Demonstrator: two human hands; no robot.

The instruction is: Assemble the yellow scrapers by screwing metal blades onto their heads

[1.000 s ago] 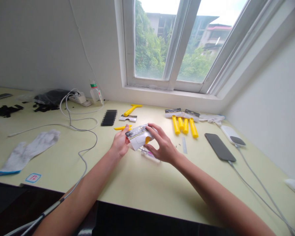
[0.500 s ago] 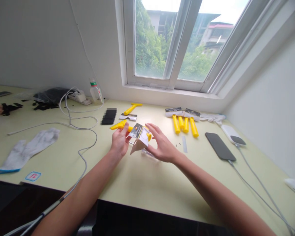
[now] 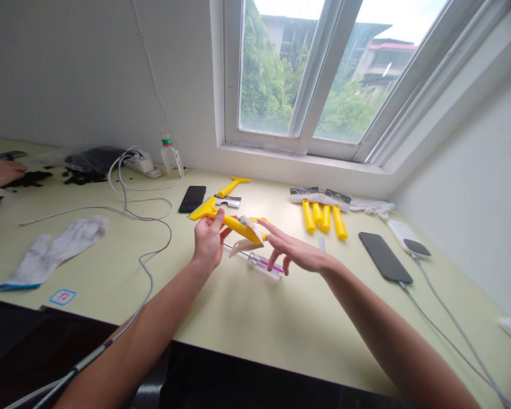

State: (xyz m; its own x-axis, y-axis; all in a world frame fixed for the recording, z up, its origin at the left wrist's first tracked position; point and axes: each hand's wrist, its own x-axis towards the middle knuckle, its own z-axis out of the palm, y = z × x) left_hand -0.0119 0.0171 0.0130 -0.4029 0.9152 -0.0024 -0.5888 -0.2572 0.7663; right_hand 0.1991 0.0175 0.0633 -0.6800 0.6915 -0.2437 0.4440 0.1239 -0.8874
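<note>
My left hand is closed round a yellow scraper, whose blade head points left. A folded cardboard header card hangs around the handle's far end, its face turned mostly away. Fingers outstretched, my right hand is at that end; its fingertips are close to the card, and I cannot tell whether they touch it. Below the card lies a screwdriver with a clear handle, partly covered by the right fingers. Beyond my left hand are another yellow scraper and a flat header card.
Yellow handles with header cards lie near the window. Phones, a power bank, a white glove, a bottle and looping cables surround the work. Another person's hand is far left.
The scraper has turned, so its handle shows along its length and the card's printed face has tilted away. My right hand has shifted right, its fingers straightening, uncovering more of the screwdriver handle.
</note>
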